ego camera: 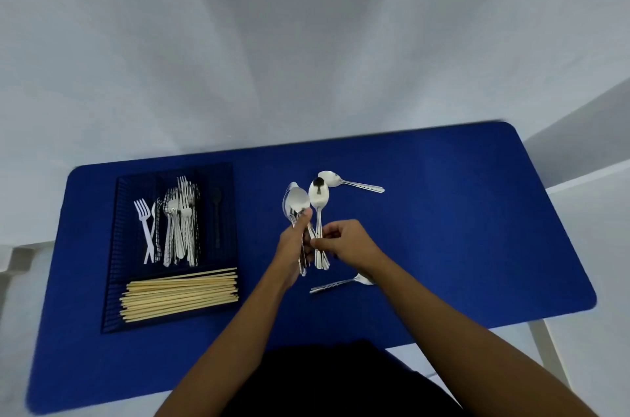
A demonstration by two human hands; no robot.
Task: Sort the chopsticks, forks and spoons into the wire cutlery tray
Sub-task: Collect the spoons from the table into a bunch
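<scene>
The dark wire cutlery tray lies at the left of the blue table. Its upper compartments hold white plastic forks and several metal forks; a dark spoon lies in the rightmost one. Wooden chopsticks fill the front compartment. My left hand grips a bunch of metal spoons by the handles, bowls pointing away. My right hand pinches the handle of another spoon right beside it. Loose spoons lie on the table: a far spoon and a near spoon.
The blue table ends at a rounded far right corner. White wall and floor surround it. A white table leg shows at the lower right. My dark clothing is at the near edge.
</scene>
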